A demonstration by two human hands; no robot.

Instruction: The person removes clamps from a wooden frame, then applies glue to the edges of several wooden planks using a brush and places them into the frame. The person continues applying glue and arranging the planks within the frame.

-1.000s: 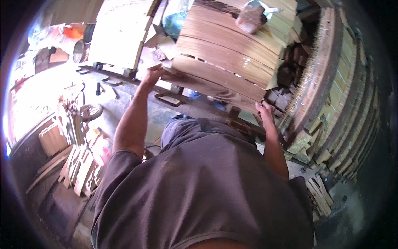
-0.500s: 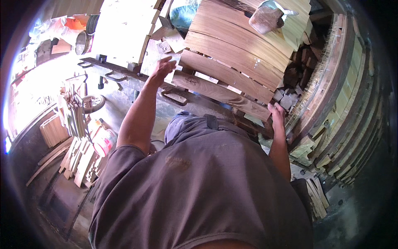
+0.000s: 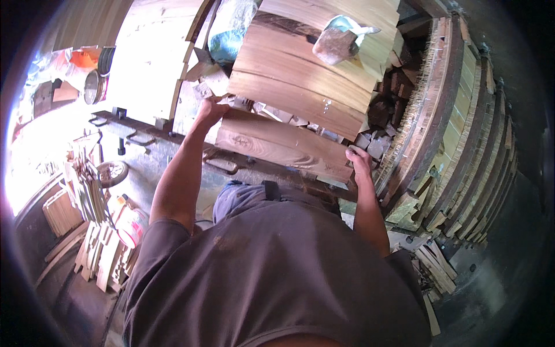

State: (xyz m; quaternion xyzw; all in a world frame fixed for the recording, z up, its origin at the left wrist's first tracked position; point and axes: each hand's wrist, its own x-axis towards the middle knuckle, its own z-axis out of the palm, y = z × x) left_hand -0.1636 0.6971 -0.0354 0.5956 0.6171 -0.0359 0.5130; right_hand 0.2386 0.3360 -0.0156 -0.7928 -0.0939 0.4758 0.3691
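Two narrow wooden planks (image 3: 283, 144) lie across in front of me, seemingly edge to edge, with wavy dark grain on the nearer part. My left hand (image 3: 214, 110) is closed at their far left corner. At the right end, my right hand (image 3: 362, 163) grips them with the thumb on top; its other fingers are partly hidden. Beyond a gap with small wood pieces lies a wide panel of boards (image 3: 300, 75). On that panel rests a brownish block-like thing with a pale cloth or bag (image 3: 336, 43).
A dark metal rail with handles (image 3: 188, 141) runs before my waist. Curved stacked panels (image 3: 445, 133) stand at the right, beside a bin of wood offcuts (image 3: 399, 87). Wood strips (image 3: 104, 254), a pink-and-white bucket (image 3: 132, 225) and a wheel (image 3: 113, 172) are at left.
The two planks, apart before, have come together, and the gap to the wide panel has widened. My left hand has closed on their left end. The whole view has shifted somewhat.
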